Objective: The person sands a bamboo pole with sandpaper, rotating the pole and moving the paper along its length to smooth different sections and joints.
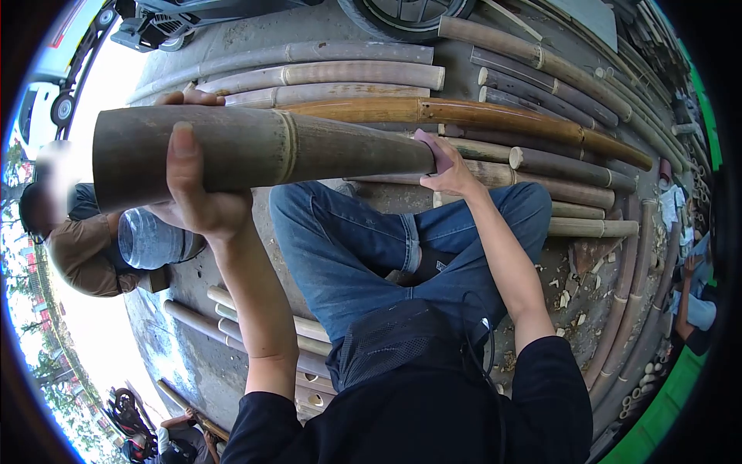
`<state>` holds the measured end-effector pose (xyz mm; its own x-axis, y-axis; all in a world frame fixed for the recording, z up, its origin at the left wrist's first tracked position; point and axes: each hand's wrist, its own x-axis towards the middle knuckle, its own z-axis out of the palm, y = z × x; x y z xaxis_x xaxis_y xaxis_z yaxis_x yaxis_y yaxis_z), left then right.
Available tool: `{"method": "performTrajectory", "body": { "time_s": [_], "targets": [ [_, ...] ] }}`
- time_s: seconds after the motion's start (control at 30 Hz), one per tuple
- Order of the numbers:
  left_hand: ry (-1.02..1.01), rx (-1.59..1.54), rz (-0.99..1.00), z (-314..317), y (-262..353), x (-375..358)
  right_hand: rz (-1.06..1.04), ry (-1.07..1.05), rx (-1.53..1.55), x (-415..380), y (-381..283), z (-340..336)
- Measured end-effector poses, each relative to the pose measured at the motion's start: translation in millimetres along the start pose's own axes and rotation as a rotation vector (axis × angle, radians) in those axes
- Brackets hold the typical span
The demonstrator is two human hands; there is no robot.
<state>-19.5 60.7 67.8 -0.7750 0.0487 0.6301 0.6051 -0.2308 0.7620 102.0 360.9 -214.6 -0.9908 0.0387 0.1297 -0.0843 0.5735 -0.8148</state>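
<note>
A thick bamboo tube (348,148) lies across my view at chest height, its wide end to the left and a raised node ring partway along. My left hand (202,185) is wrapped round the wide part, thumb on the near side and fingertips over the top. At the narrow right end, my right hand (452,172) is closed on a folded mauve sheet of sandpaper (442,155), which is pressed against the bamboo. Part of the sheet is hidden by the fingers. My legs in jeans (348,240) are crossed below the tube.
Several bamboo poles lie in front, including a glossy brown pole (495,114). More poles (618,309) lie at right near wood shavings (576,298). A clear plastic container (154,238) and a seated person (85,247) are at left. A wheel (402,14) stands at the top.
</note>
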Motion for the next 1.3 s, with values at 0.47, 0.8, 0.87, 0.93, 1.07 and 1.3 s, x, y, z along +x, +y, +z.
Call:
{"method": "performTrajectory", "body": {
  "time_s": [0.47, 0.8, 0.87, 0.93, 1.07, 1.3],
  "targets": [
    [0.312, 0.044, -0.060, 46.3, 8.8, -5.1, -0.381, 0.391, 0.127, 43.9, -218.9, -15.0],
    [0.329, 0.091, -0.086, 49.6, 8.8, -3.8, -0.300, 0.222, 0.082, 46.7, -209.0, -30.5],
    [0.300, 0.102, -0.066, 42.0, 6.5, -4.6, -0.259, 0.209, 0.039, 45.2, -185.1, -28.8],
    [0.281, 0.106, -0.085, 49.3, 13.6, -4.9, -0.200, 0.131, 0.067, 41.7, -194.8, -42.5],
    [0.272, 0.103, -0.144, 89.2, 34.7, -14.6, -0.265, 0.005, 0.180, 64.1, -286.1, -89.5],
    [0.240, 0.177, 0.009, 87.7, 28.3, -2.6, -0.438, 0.354, 0.107, 50.7, -218.5, -53.3]
  ]
}}
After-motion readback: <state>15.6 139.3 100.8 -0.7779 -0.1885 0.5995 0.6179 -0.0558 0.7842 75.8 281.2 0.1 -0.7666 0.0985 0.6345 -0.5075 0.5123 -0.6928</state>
